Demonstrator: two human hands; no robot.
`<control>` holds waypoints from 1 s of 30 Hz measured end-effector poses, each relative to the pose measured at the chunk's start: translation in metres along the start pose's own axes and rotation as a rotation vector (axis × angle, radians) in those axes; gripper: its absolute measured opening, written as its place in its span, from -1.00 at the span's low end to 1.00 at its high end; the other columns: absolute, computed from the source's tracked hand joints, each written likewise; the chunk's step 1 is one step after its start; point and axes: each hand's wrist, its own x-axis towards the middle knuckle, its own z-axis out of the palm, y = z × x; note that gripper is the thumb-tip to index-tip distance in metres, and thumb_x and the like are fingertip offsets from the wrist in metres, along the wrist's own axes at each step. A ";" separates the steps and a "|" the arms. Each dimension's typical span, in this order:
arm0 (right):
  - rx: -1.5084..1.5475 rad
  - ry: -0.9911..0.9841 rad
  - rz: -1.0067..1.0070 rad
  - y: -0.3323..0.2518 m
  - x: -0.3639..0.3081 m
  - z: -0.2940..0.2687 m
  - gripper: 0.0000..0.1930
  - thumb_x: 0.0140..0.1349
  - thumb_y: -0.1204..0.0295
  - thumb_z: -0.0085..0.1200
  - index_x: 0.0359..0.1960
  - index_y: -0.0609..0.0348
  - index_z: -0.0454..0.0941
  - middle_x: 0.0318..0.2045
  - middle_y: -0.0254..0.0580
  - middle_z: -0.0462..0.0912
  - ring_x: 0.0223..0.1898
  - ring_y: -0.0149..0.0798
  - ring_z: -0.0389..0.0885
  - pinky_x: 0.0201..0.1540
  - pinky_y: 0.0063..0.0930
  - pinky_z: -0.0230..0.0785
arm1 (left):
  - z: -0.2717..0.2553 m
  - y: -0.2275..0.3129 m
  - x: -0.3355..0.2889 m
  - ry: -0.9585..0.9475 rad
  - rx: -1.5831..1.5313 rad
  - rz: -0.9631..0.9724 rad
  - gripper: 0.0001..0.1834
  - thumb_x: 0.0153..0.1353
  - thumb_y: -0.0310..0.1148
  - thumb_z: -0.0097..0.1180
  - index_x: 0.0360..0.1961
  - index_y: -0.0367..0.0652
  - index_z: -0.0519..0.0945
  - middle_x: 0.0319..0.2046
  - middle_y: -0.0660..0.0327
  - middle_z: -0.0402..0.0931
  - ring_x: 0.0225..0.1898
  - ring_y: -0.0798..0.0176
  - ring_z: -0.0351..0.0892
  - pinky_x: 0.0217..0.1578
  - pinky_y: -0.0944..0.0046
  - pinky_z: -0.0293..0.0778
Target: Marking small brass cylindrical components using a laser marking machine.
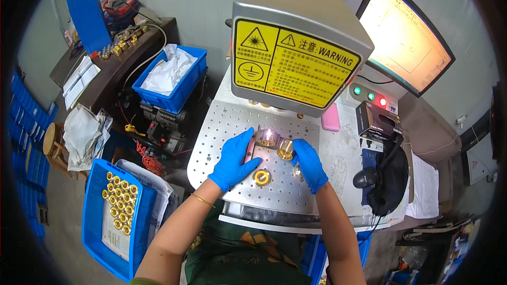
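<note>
My right hand (310, 164), in a blue glove, pinches a short shiny brass cylindrical fitting (285, 150) just above the perforated metal plate (211, 150). Left of it, a similar fitting (268, 137) sits under the marking machine's head, lit by a whitish-purple glow. My left hand (235, 159), gloved too, rests beside a narrow metal bar (250, 146), its thumb and forefinger spread apart around the bar's near end. Closer to me, a brass ring-shaped fitting (261, 177) lies on the plate. Small parts beside my right fingers are partly hidden.
The grey machine head (301, 10) with a yellow warning label overhangs the plate. A lit monitor (406, 34), button box (369, 95), black carton (377, 121) and pink case (331, 117) stand right. At lower left, a blue tray (142, 232) holds several brass fittings.
</note>
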 end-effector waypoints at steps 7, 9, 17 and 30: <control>-0.018 -0.023 0.015 -0.007 0.002 -0.002 -0.70 0.35 0.23 -0.22 -0.34 0.21 0.43 -0.51 -0.29 0.43 -0.50 -0.46 0.36 -0.38 -0.56 0.26 | -0.002 0.003 0.003 0.014 0.018 0.006 -0.20 0.03 -0.11 0.22 0.21 -0.30 0.21 0.03 -0.16 0.37 0.02 -0.19 0.37 0.04 0.02 0.30; -0.096 -0.012 0.082 -0.011 0.005 -0.005 -0.68 0.34 0.24 -0.22 -0.28 0.26 0.45 -0.47 -0.22 0.48 -0.46 -0.40 0.41 -0.33 -0.51 0.29 | -0.003 0.004 0.007 0.024 0.002 0.052 -0.20 0.02 -0.12 0.23 0.22 -0.30 0.20 0.05 -0.15 0.34 0.02 -0.19 0.37 0.04 0.01 0.30; -0.270 -0.010 -0.031 -0.009 0.022 -0.011 -0.65 0.34 0.18 -0.21 -0.14 0.21 0.47 -0.39 -0.29 0.48 -0.40 -0.42 0.40 -0.32 -0.55 0.29 | -0.001 0.000 0.032 -0.028 0.070 0.058 -0.15 -0.05 -0.18 0.29 0.23 -0.26 0.18 0.08 -0.10 0.29 0.07 -0.16 0.31 0.09 0.03 0.27; -0.125 0.025 0.026 0.012 0.037 -0.016 -0.65 0.36 0.27 -0.14 -0.04 0.32 0.45 -0.15 -0.14 0.55 -0.14 -0.38 0.47 -0.02 -0.51 0.31 | 0.011 -0.008 0.053 -0.116 0.080 0.064 -0.17 -0.14 -0.07 0.36 0.16 -0.16 0.31 0.08 -0.06 0.33 0.10 -0.13 0.31 0.10 0.00 0.25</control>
